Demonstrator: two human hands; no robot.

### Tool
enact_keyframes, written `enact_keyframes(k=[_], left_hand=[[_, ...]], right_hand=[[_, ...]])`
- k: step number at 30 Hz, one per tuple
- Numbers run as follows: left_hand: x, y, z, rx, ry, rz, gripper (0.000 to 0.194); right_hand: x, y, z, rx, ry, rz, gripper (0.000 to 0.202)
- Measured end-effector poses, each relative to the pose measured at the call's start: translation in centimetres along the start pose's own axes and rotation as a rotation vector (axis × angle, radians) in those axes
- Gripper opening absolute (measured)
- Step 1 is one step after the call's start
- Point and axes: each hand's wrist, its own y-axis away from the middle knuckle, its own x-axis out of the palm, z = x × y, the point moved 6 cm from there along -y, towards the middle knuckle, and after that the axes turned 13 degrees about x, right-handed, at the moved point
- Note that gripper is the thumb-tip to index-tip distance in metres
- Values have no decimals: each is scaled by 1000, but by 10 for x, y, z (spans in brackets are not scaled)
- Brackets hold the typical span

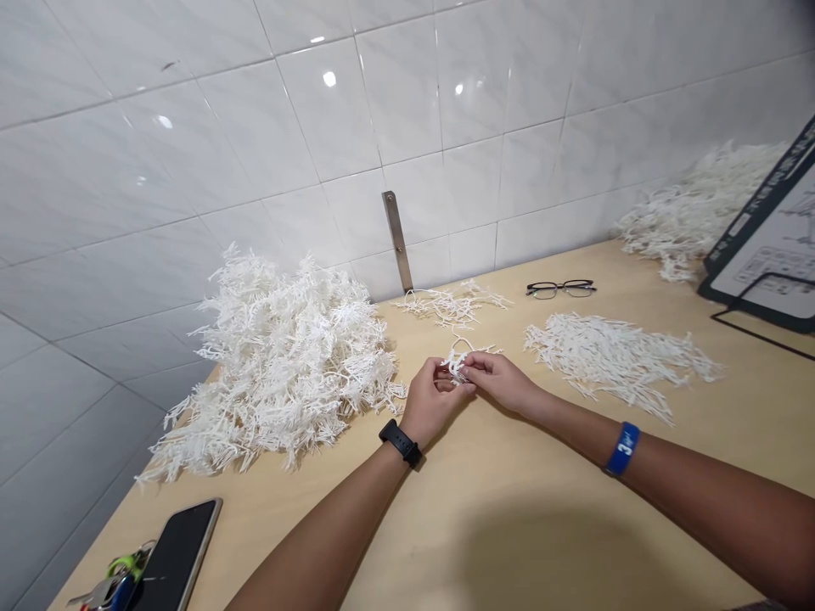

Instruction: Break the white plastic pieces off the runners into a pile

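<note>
Between the left hand and right hand, both gripping it, sits a white, branching, thin-stemmed, plastic-looking cluster.

Forearms angled inward, left hand and right hand close together, fingers curled

Glare dots bright tiles — soft shadow dims the table.

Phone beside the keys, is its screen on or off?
It looks off: the phone lies face up on the table, its glass dark, with no icons or text visible.
</note>
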Motion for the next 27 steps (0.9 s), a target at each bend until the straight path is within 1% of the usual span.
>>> enact_keyframes(k=[3,5,8,11,15,19,24,27], left_hand=[[-3,-1,-2,16,-9,-22,15],[-6,-3,-1,4,18,-65,10],[-9,-5,2,-28,61,-90,11],[-10,-6,3,-19,37,-84,11],[-10,-6,6,-14,8,-47,12],[-8,-6,8,-15,39,-20,16],[-5,-5,3,40,20,33,14],[-4,-4,2,58,-30,82,13]], right_hand=[[-1,0,0,9,0,14,37],[-1,0,0,10,7,12,38],[-2,1,2,6,41,9,38],[-1,2,3,-13,85,14,35],[-1,3,3,-28,154,19,30],[2,6,4,-41,233,57,32],[4,7,5,-63,449,37,33],[6,7,7,-114,516,71,34]])
